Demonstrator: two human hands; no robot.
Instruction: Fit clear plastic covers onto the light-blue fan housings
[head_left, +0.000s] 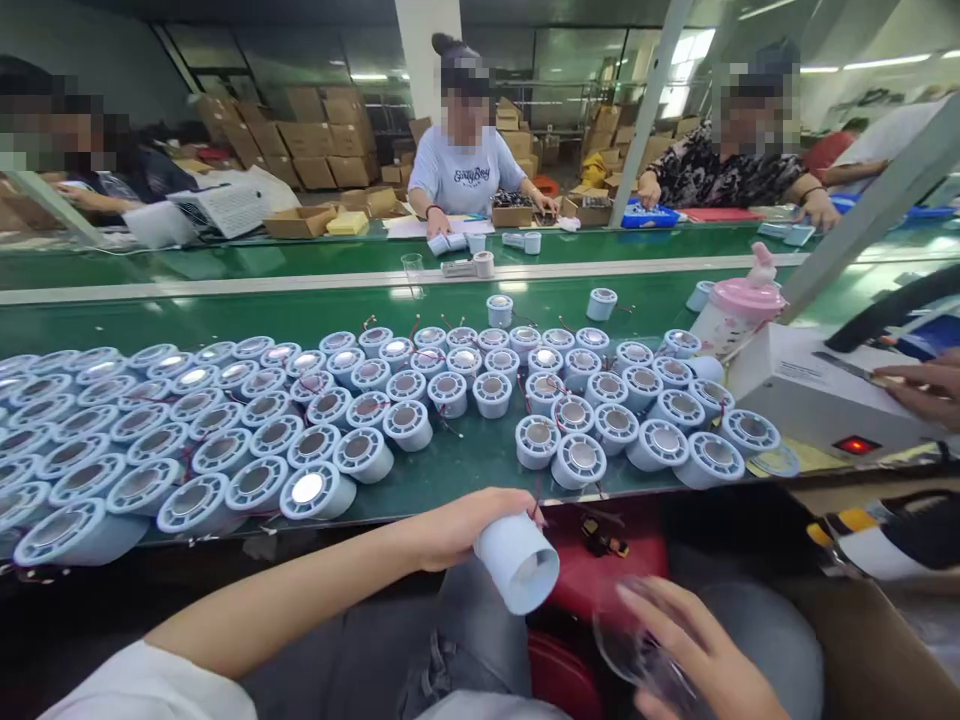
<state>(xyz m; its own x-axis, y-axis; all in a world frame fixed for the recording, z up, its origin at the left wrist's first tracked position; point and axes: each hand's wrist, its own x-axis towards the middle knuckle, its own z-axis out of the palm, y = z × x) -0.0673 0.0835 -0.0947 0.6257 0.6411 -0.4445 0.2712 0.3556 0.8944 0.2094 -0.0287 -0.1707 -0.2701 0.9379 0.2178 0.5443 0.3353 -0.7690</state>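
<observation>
My left hand (465,525) grips a light blue cylindrical plastic housing (517,565), tilted so its hollow end faces down toward me. A thin dark red wire shows at its far end. To the right and lower, my right hand (701,645) holds a clear round plastic cup (622,635), smeared by motion. The cup and the housing are apart. Beyond my hands, many similar light blue housings (579,458) stand in rows on the green table (472,470), their slotted ends with round metallic discs facing up. Short thin wires stick out from several of them.
At right stand a pink-lidded container (739,310) and a white box-shaped device (810,385) with a lit red switch (857,445). Another person's hand (926,390) is beside it. Several people work across the green bench. A red stool (622,570) is below the table edge.
</observation>
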